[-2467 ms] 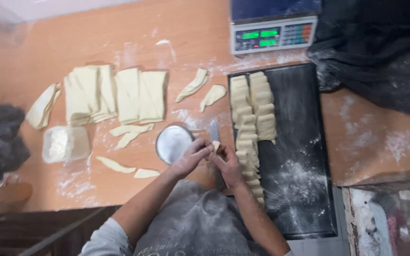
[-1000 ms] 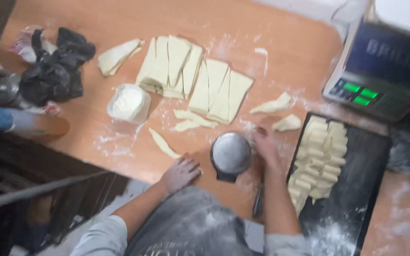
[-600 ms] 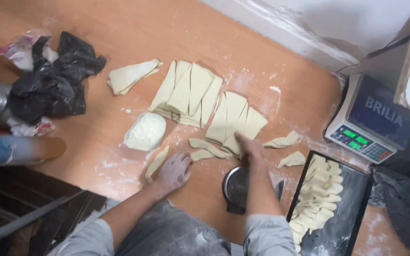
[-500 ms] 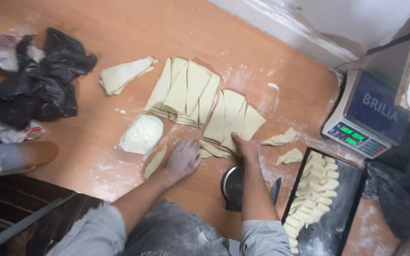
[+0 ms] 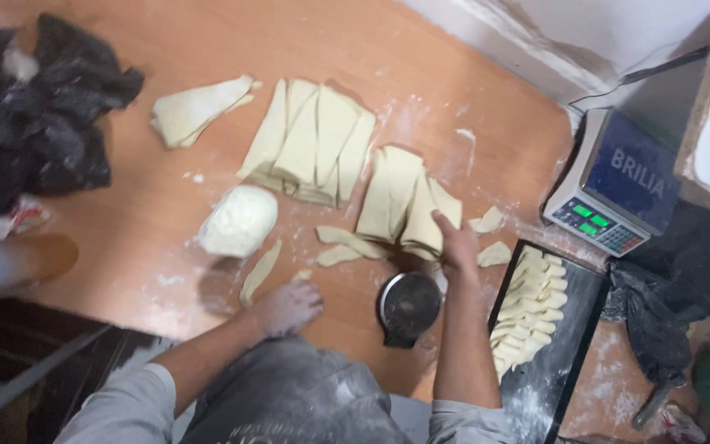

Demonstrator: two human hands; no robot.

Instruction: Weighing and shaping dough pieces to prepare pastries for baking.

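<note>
Recorded the right hand (image 5: pixel 458 245) at the near stack of cut dough triangles (image 5: pixel 408 201), twelve o'clock from the round metal dish (image 5: pixel 410 304); found its fingers laid over the stack's lower right corner, touching the top piece; could not tell whether closed on that piece or merely resting. Compared with two and a half seconds earlier: then both hands together over the dish beside the black tray (image 5: pixel 564 362); since then moved apart, the right to the stack, away from the tray.

Found the left hand (image 5: pixel 289 306) at nine o'clock from the dish, palm down on the bench (image 5: pixel 125 205), fingers spread wide and holding nothing; half a second earlier set on the loose dough strip (image 5: pixel 260 270), now just short of it, the strip at eleven o'clock from the knuckles.

Noted the white lump of flour (image 5: pixel 238 220) at twelve o'clock from the strip, apart from both hands; the farther stack of triangles (image 5: pixel 310 136) untouched at eleven o'clock from the near one.

Noted shaped pieces (image 5: pixel 527 304) in rows on the tray, three o'clock from the dish; no addition since the earlier view. Judged the work turned from the tray back to the cut stock.
</note>
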